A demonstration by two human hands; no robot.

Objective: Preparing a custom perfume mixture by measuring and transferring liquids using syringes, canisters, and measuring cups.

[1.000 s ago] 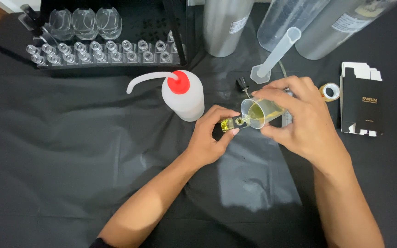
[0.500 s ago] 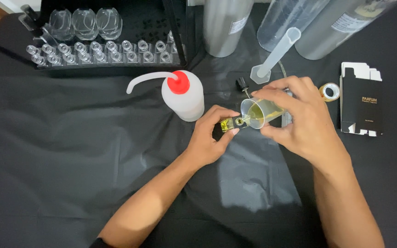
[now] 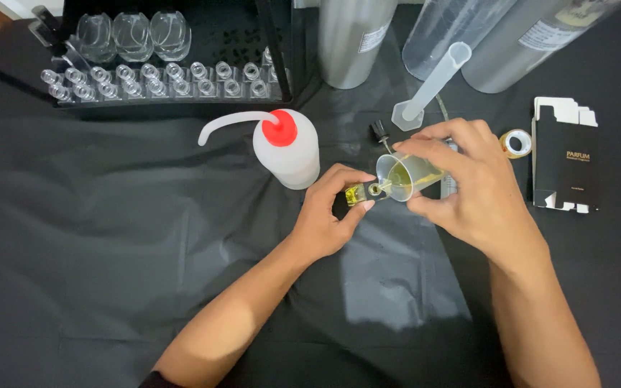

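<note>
Two hands over a tabletop [image 3: 73, 251] draped in wrinkled black cloth; a strip of wood floor shows at the top left corner, nothing else of the room visible. Back edge: black rack [image 3: 167, 79] with rows of small clear vials and three larger glass bottles, then metal cylinders [image 3: 350, 39] and a clear measuring cylinder [image 3: 433, 82] leaning on its base. White squeeze bottle [image 3: 287, 147] with red cap and curved spout stands mid-table, just left of the hands. Black dropper cap [image 3: 378, 131] lies behind the beaker, tape roll [image 3: 516, 143] and a flat black-and-white carton [image 3: 565, 162] to the right. Left hand [image 3: 325, 215]: grip clamped on a small bottle [image 3: 365, 192] with yellow liquid, thumb and fingers round its body, held just above the cloth at centre. Right hand [image 3: 468, 187]: grip closed round a clear beaker [image 3: 405, 176] of yellow liquid, fingers on top, thumb beneath. Versus 0.5 s ago: no visible shift, hands, bottle and beaker in the same places, same tilt. Bottle's long axis runs roughly left-right, slightly up toward the right, mouth pointing right at the beaker. Beaker tipped toward the left, open rim facing left and toward the camera, lip touching or just at the bottle mouth; cannot tell whether liquid is flowing.
</note>
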